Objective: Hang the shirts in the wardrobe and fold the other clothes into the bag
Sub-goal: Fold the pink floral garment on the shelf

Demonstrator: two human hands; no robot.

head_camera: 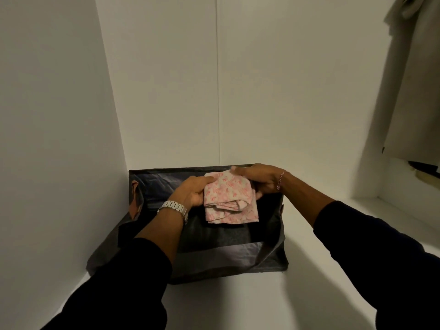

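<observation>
Hands grip one folded pink cloth point(229, 198) from both sides: left hand point(194, 191) clamped on its left edge, right hand point(258, 178) pinching the far corner, likely keeping the fold intact while lowering it. Bag point(152, 186) sits open on the shelf point(238, 303); dark clothes point(221, 236) lie inside, under the cloth. A shirt point(414, 91) hangs at right.

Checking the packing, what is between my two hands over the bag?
In the head view, the folded pink-patterned cloth lies between the left hand and the right hand, both gripping it above the open dark bag.
</observation>
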